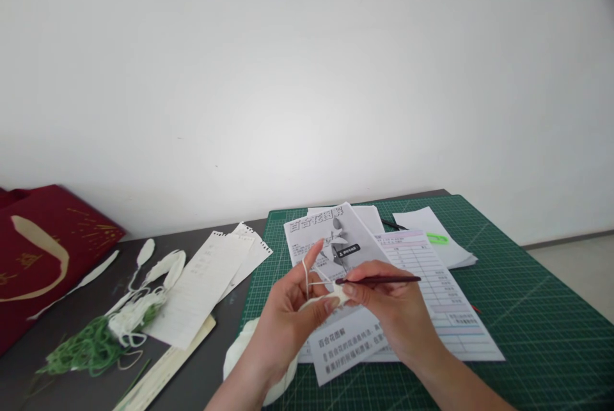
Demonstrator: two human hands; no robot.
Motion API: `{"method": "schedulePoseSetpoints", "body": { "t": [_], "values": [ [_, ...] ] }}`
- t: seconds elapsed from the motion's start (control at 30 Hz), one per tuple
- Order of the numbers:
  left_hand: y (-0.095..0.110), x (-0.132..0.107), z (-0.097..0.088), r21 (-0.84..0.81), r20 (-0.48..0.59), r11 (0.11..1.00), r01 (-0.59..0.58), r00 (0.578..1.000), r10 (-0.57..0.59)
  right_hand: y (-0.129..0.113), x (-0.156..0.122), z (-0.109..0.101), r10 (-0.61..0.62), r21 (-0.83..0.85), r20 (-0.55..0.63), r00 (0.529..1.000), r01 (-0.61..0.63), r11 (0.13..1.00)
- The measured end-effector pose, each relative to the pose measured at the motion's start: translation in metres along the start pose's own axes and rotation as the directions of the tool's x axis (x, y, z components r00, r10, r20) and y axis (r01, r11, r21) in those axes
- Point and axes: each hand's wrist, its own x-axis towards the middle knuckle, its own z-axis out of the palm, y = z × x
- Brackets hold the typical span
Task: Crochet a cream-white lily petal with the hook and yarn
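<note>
My left hand (290, 305) pinches a small white crochet piece (339, 293) between thumb and a finger. White yarn (307, 277) loops round its raised index finger and runs across to the piece. In my right hand (391, 302) is a dark crochet hook (393, 279), held like a pen, its tip at the piece. A ball of white yarn (240, 347) lies partly hidden behind my left forearm. Under both hands is a printed pattern sheet (307, 238) with a flower picture.
A green cutting mat (537, 334) covers the table's right side. More papers (472, 328) and a bright green clip-like item (437, 238) lie there. At left are a dark red bag (71, 225), green yarn (86, 347), white crocheted pieces (167, 264) and handwritten sheets (206, 283).
</note>
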Motion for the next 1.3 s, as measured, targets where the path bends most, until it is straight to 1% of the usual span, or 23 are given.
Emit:
{"method": "schedulePoseSetpoints", "body": {
  "t": [0.1, 0.2, 0.27, 0.37, 0.43, 0.47, 0.53, 0.63, 0.73, 0.87, 0.93, 1.1, 1.3],
  "values": [
    [0.001, 0.000, -0.002, -0.019, -0.022, 1.000, -0.010, 1.000, 0.009, 0.002, -0.001, 0.000, -0.025, -0.041, 0.009, 1.000, 0.025, 0.999],
    [0.000, 0.000, -0.003, -0.068, -0.007, 0.998, 0.006, 1.000, -0.006, 0.005, -0.002, 0.000, -0.050, -0.023, 0.010, 0.999, 0.050, 0.998],
    [-0.002, 0.001, -0.002, -0.102, -0.008, 0.995, 0.021, 1.000, -0.022, 0.007, -0.001, 0.000, -0.090, -0.007, 0.000, 0.996, 0.090, 0.996],
    [-0.005, 0.001, 0.001, -0.130, -0.047, 0.991, 0.020, 0.999, -0.026, 0.006, -0.001, 0.002, -0.157, -0.018, 0.008, 0.988, 0.157, 0.987],
    [-0.006, 0.001, 0.002, -0.142, -0.061, 0.990, 0.009, 0.998, -0.018, 0.005, -0.001, 0.002, -0.173, -0.041, 0.019, 0.985, 0.173, 0.984],
    [-0.006, 0.001, 0.003, -0.146, -0.065, 0.989, 0.003, 0.998, -0.013, 0.004, -0.001, 0.003, -0.165, -0.046, 0.015, 0.986, 0.166, 0.985],
    [-0.006, 0.001, 0.003, -0.150, -0.076, 0.989, -0.009, 0.997, -0.003, 0.004, 0.000, 0.003, -0.113, -0.026, 0.001, 0.994, 0.113, 0.993],
    [-0.003, 0.000, 0.003, -0.155, -0.090, 0.988, -0.021, 0.996, 0.007, 0.006, 0.002, 0.001, 0.026, 0.099, 0.014, 1.000, -0.028, 0.995],
    [0.000, -0.003, 0.002, -0.148, -0.084, 0.989, -0.023, 0.996, 0.011, 0.005, 0.003, -0.001, 0.130, 0.230, 0.036, 0.991, -0.135, 0.964],
    [-0.001, -0.004, -0.003, -0.137, -0.051, 0.990, -0.016, 0.999, 0.009, 0.002, 0.006, -0.001, 0.218, 0.328, 0.078, 0.973, -0.232, 0.916],
    [-0.002, -0.004, -0.005, -0.138, -0.025, 0.990, -0.009, 1.000, 0.005, 0.001, 0.006, -0.001, 0.228, 0.355, 0.092, 0.969, -0.246, 0.902],
    [-0.003, -0.003, -0.009, -0.142, 0.043, 0.990, 0.010, 0.999, -0.004, 0.001, 0.006, -0.002, 0.215, 0.361, 0.109, 0.971, -0.240, 0.901],
    [-0.002, -0.004, -0.008, -0.099, 0.031, 0.995, -0.003, 1.000, 0.006, 0.000, 0.004, -0.001, 0.184, 0.349, 0.100, 0.978, -0.208, 0.914]
  ]
}}
